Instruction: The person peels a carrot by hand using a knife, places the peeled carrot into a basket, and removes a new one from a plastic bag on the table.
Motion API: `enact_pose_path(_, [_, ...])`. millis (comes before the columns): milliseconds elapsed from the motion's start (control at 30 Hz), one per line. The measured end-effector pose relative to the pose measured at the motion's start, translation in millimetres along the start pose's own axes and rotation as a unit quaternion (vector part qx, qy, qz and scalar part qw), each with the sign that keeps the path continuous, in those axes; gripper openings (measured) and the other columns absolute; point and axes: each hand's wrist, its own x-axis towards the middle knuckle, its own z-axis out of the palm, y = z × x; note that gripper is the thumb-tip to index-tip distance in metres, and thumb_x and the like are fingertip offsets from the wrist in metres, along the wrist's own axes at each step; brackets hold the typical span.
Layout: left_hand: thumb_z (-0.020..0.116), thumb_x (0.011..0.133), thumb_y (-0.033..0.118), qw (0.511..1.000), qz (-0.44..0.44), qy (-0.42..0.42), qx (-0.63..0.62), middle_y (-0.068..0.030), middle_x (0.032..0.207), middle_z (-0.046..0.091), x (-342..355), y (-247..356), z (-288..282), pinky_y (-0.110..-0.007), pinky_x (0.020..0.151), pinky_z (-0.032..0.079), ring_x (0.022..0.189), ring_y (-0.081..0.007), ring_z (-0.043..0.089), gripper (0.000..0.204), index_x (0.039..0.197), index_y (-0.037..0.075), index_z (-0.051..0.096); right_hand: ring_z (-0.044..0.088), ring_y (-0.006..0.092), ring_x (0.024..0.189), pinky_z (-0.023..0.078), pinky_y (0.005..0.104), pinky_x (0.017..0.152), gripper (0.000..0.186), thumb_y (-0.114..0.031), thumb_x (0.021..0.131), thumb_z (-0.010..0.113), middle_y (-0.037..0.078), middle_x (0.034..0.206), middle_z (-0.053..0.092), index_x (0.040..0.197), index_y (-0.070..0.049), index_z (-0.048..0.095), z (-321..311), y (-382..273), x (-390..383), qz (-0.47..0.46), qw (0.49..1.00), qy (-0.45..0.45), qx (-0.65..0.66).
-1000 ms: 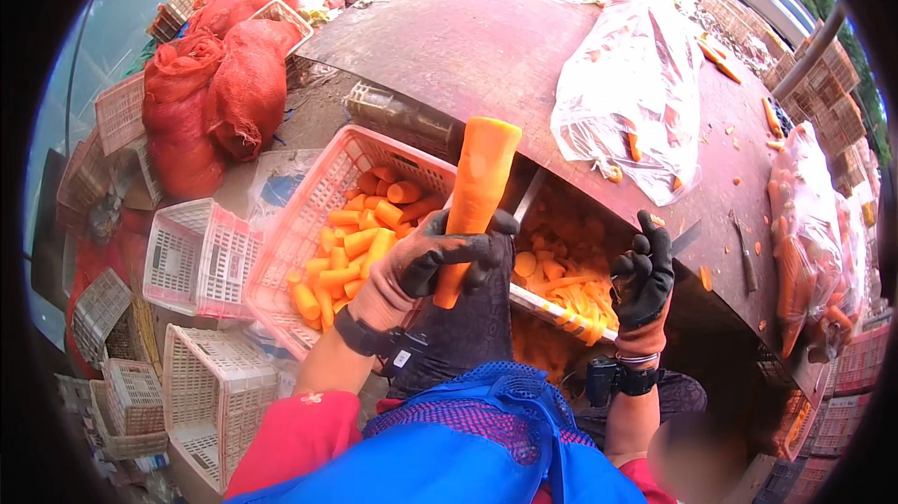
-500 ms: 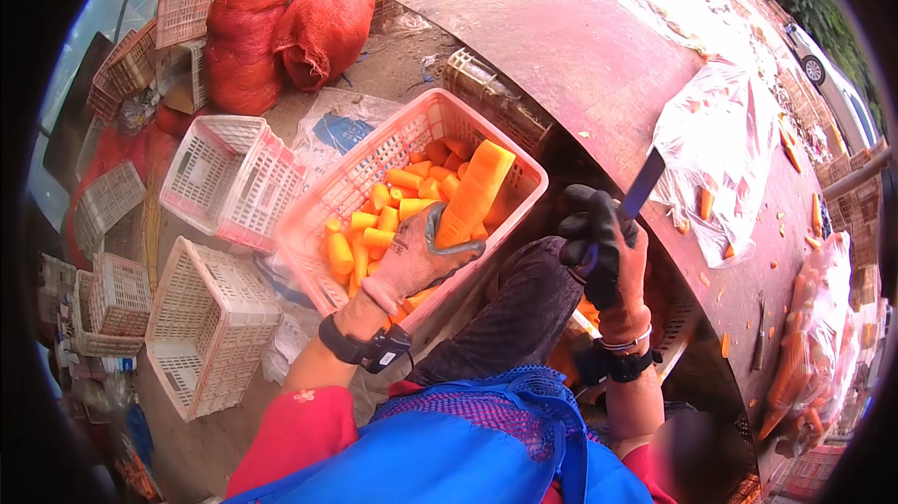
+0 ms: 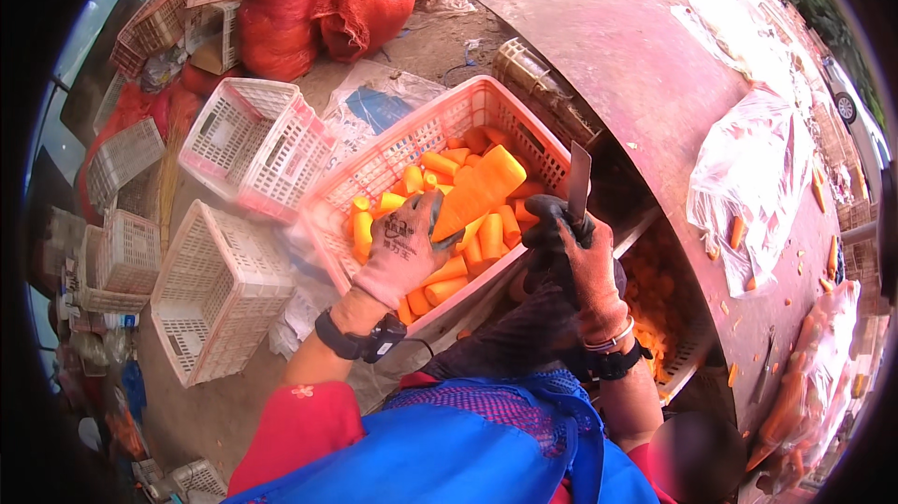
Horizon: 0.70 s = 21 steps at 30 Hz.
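Note:
My left hand (image 3: 404, 247), in a light glove with dark fingertips, is closed around a thick orange carrot (image 3: 482, 188) with a broad cut end pointing up and away. Both are over a pink plastic crate (image 3: 530, 128) holding several cut carrot pieces (image 3: 488, 240). At the crate's right edge, my gloved right hand (image 3: 587, 261) grips a knife (image 3: 579, 184). The blade stands nearly upright, apart from the carrot; the fingers hide the handle.
A large reddish board (image 3: 599, 27) rises along the right, with a plastic sheet (image 3: 748, 167) and bagged carrots (image 3: 809, 373) on it. Under its edge lie orange scraps (image 3: 650, 303). White-pink crates (image 3: 224, 289) stand left; red mesh sacks (image 3: 281, 13) sit behind.
My right hand with the knife has come left, closer to the carrot and the crate's edge, and its blade has turned more upright. The view has shifted slightly. My left hand keeps the carrot.

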Motion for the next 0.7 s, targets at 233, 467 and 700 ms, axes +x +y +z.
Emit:
enact_pose_path(233, [0.074, 0.075, 0.029, 0.991, -0.037, -0.038, -0.121, -0.0124, 0.093, 0.064, 6.7, -3.8, -0.4, -0.035, 0.07, 0.049, 0.081, -0.0259, 0.064, 0.047, 0.108, 0.003, 0.054, 0.057, 0.0093, 0.053, 0.044, 0.0232, 0.047, 0.017, -0.012, 0.089, 0.056, 0.004, 0.069, 0.062, 0.1, 0.0, 0.061, 13.5, 7.5, 0.1, -0.05, 0.991, 0.003, -0.125])
enact_pose_path(467, [0.075, 0.073, 0.014, 0.873, -0.203, -0.196, -0.398, -0.0098, 0.1, 0.059, 8.8, 1.7, -26.6, -0.029, 0.069, 0.049, 0.077, -0.0163, 0.06, 0.041, 0.109, 0.004, 0.058, 0.06, 0.0205, 0.058, 0.048, 0.0336, 0.059, 0.018, -0.014, 0.086, 0.061, 0.013, 0.072, 0.064, 0.096, 0.0, 0.061, 25.9, 25.2, 14.7, -0.179, 0.904, -0.076, -0.382])
enact_pose_path(700, [0.072, 0.074, 0.028, 0.988, -0.08, -0.024, -0.131, -0.0234, 0.093, 0.06, -20.3, -26.1, 16.5, -0.044, 0.077, 0.046, 0.09, -0.0411, 0.057, 0.056, 0.114, -0.003, 0.047, 0.058, 0.0384, 0.065, 0.045, 0.0417, 0.057, 0.024, -0.023, 0.09, 0.051, 0.019, 0.067, 0.057, 0.08, -0.001, 0.056, 48.9, 53.9, 31.7, -0.204, 0.835, -0.058, -0.507])
